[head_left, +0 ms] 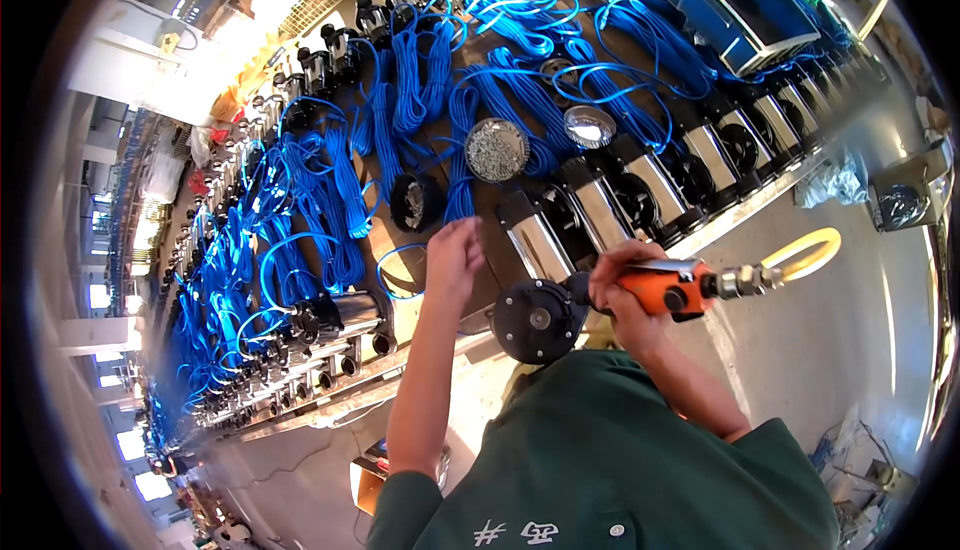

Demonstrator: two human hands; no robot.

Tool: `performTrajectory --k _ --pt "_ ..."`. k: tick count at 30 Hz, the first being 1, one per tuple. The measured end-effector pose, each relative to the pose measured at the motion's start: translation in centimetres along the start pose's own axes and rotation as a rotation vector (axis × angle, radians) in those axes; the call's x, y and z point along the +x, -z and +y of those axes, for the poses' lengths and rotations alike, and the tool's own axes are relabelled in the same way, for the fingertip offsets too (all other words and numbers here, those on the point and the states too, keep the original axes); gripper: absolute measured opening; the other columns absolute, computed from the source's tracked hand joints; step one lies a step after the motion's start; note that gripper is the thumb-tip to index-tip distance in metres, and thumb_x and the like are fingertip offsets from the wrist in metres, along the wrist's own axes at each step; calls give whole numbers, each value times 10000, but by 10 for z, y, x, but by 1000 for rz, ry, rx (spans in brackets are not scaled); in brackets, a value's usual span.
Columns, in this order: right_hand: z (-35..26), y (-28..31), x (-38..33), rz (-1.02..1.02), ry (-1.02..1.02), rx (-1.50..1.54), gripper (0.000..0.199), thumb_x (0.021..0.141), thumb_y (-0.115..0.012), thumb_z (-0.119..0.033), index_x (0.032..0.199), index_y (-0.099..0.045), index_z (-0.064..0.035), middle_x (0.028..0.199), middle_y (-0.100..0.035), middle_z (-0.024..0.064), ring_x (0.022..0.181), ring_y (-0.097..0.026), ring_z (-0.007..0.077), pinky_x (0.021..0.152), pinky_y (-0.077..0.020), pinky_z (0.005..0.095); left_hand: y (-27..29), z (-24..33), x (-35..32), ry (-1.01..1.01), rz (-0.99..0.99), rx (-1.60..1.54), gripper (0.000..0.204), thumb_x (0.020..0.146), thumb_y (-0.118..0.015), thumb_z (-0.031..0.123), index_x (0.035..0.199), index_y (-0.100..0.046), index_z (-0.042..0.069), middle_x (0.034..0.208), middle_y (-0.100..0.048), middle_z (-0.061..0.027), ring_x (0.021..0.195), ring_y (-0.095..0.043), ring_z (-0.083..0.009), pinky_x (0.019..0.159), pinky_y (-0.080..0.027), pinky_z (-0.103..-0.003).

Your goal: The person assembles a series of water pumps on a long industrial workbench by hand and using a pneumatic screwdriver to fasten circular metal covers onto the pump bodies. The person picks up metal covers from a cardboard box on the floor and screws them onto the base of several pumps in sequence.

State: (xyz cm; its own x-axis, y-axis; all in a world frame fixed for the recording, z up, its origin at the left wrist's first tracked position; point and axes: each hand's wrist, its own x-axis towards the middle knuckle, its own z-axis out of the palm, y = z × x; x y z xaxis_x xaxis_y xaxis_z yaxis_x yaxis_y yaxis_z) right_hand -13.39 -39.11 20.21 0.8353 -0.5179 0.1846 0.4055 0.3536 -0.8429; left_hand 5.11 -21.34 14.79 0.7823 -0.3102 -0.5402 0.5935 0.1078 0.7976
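Note:
My right hand (632, 300) is wrapped round an orange air screwdriver (665, 288), with a yellow hose (812, 255) running from its metal fitting. The tool lies level beside the black round end (538, 322) of a submersible pump with a silver body (538, 240). Screw heads show around the rim of that end; whether the tool's tip touches it I cannot tell. Left of this pump, over the bench, my left hand (455, 258) is held with curled fingers, and anything in them is hidden. Beyond it stand a black bowl of small parts (416, 202) and a round tin of screws (496, 150).
A row of similar silver pumps (655, 188) lines the bench edge to the right, and more pumps (330, 320) lie at left. Coiled blue cables (410, 80) cover much of the bench. A shiny metal dish (589, 127) and a blue crate (742, 15) sit farther back.

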Motion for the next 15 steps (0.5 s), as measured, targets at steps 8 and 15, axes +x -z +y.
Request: performTrajectory --k 8,15 --pt "-17 29 -16 124 -2 -82 384 695 -447 131 1051 -473 -12 789 -528 130 561 -505 163 584 -475 331 -82 2 157 -795 183 1346 221 773 -639 152 986 -633 93 836 -586 -87 860 -566 -256 718 -451 -394" --pt "-25 33 -36 416 -19 79 298 727 -541 -15 1016 -471 -32 817 -496 103 564 -484 150 572 -462 314 -142 -45 215 -1438 -185 1779 192 838 -589 172 991 -669 87 1136 -572 -181 1119 -468 -358 944 -377 -508"
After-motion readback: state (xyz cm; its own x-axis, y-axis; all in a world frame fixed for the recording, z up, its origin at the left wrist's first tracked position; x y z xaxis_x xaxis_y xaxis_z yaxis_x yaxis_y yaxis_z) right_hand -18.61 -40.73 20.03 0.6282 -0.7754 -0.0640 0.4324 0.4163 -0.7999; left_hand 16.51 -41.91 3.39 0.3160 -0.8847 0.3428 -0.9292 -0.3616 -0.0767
